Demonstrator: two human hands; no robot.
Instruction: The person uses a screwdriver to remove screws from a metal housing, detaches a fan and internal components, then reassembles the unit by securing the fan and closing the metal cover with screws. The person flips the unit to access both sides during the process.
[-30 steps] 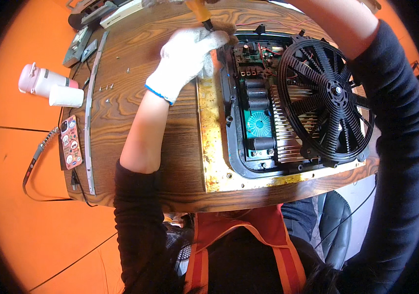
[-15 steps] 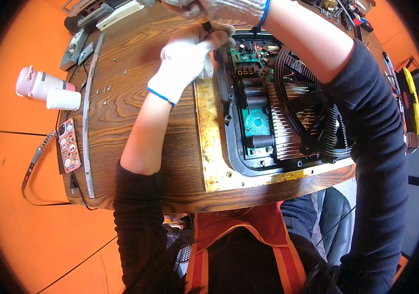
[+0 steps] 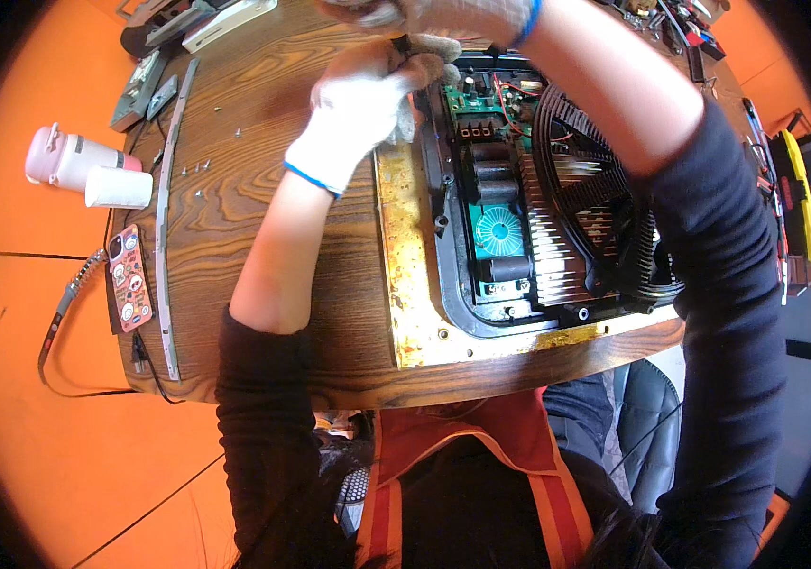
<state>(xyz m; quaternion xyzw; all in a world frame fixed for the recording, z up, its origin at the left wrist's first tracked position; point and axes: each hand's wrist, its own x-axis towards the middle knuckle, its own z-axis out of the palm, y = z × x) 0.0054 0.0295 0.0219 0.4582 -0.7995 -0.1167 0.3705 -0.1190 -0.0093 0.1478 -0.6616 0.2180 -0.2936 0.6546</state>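
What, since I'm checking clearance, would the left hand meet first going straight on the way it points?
Probably the right hand, just ahead in the picture; depth is unclear, so it might pass beneath.

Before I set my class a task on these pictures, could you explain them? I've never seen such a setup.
No robot here: these are a person's left hand and right hand, in pale gloves. Every picture comes from one wide camera on the person's head, looking down, so straight edges look bent. On the wooden table, a yellow plate lies under an open black case with circuit boards; a black fan covers part of it. Further left are small screws, a metal strip, a phone, a white cup and a pink bottle. A tool's dark end shows at the left hand's fingers. The right hand is cut off by the top edge, so its grip is unclear.
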